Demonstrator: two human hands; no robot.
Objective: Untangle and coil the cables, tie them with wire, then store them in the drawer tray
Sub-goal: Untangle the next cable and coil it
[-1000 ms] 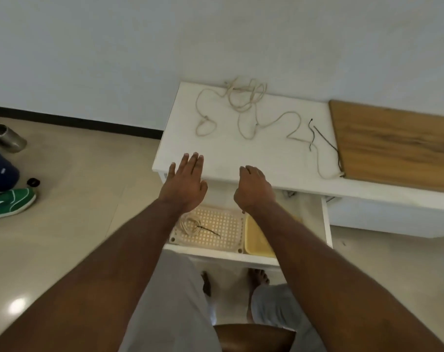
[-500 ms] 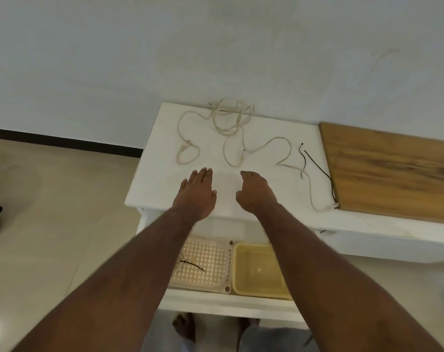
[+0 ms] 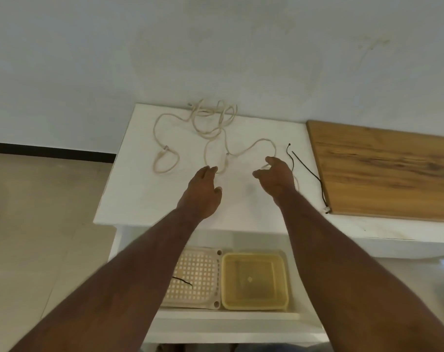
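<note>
Both arms reach over the white bench (image 3: 139, 199). The left hand (image 3: 203, 191) has its fingers (image 3: 210, 170) curled down at a loop of the tangled beige cable (image 3: 216, 128), seemingly pinching it. The right hand (image 3: 275, 177) hooks its fingers around another stretch of that cable. 1 black wire (image 3: 310, 174) lies just right of it, beside a wooden board (image 3: 388, 168). Below, the open drawer (image 3: 241, 315) holds a perforated tray (image 3: 198, 275) with another black tie, and a yellow tub (image 3: 254, 280) next to it.
</note>
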